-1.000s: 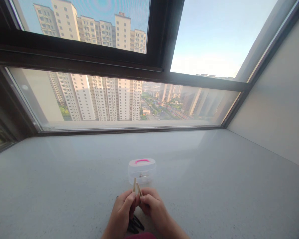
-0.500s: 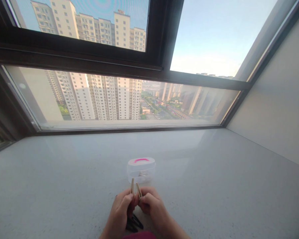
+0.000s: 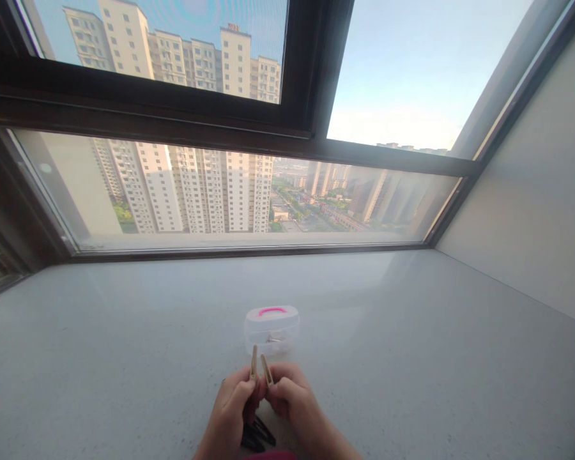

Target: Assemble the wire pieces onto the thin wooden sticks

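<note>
On the windowsill [image 3: 412, 358], a carry box [image 3: 261, 329] is placed before the window [image 3: 287, 131], with small items [image 3: 275, 339] contained inside. On the near side of it, one clip [image 3: 253, 363] is held in the left hand [image 3: 230, 401], another clip [image 3: 267, 369] to its right in the right hand [image 3: 293, 395]. Between the wrists, further clips [image 3: 264, 430] are seen. At right, the sill is bounded by a wall [image 3: 531, 211].
</note>
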A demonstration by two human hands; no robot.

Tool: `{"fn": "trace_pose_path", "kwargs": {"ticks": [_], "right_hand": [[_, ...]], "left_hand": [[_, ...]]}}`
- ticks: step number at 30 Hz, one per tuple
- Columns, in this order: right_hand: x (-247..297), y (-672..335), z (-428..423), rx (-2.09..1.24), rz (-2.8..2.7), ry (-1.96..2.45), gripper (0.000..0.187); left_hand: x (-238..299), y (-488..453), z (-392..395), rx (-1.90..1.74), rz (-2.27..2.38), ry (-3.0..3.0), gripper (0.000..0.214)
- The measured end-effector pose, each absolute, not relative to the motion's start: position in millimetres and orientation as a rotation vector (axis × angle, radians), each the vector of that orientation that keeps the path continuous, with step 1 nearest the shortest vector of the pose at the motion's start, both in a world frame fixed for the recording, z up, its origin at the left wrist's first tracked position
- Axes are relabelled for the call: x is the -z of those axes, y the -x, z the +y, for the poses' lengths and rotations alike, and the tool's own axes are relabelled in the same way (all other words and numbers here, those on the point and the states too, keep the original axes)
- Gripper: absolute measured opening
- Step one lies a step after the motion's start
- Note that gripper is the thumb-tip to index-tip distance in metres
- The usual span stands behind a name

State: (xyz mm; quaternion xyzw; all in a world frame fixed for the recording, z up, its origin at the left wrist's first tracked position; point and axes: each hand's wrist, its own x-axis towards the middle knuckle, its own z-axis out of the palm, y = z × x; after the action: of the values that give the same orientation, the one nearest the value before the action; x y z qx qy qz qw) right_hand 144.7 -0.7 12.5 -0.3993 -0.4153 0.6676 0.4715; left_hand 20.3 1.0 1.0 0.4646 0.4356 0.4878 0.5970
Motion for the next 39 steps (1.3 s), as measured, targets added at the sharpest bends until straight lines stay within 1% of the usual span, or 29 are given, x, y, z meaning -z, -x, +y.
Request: {"fn": "trace_pose_path", "kwargs": {"ticks": [4, 15, 21, 27, 34, 36, 39], "right_hand": [[-13.4, -144.4, 0.6, -1.631, -1.027, 0.971, 0.015], [-12.7, -145.1, 0.5, -1.612, -1.016, 0.989, 0.015], [-10.6, -144.2, 2.3, -1.631, -1.041, 0.947, 0.009], [-6.2, -143.1, 2.8, -1.648, -0.997, 0.943, 0.010], [-15.6, -141.1, 1.2, -1.685, -0.920, 0.910, 0.008], [-17.0, -141.0, 1.0, -1.689, -0.902, 0.899, 0.009], [-16.1, -141.3, 1.4, -1.702, -0.919, 0.868, 0.017]], "left_hand": [[-0.6, -19.7, 1.4, -1.145, 0.989, -1.092, 0.019], [-1.8, -20.8, 0.6, -1.139, 0.987, -1.079, 0.020], [1.7, -21.6, 0.3, -1.149, 0.994, -1.037, 0.020], [0.0, -21.5, 0.4, -1.147, 0.996, -1.063, 0.020], [0.0, -20.7, 1.0, -1.144, 1.004, -1.056, 0.022], [1.6, -20.3, 1.3, -1.141, 1.011, -1.052, 0.023], [3.6, -19.8, 1.8, -1.141, 1.031, -1.046, 0.026]]}}
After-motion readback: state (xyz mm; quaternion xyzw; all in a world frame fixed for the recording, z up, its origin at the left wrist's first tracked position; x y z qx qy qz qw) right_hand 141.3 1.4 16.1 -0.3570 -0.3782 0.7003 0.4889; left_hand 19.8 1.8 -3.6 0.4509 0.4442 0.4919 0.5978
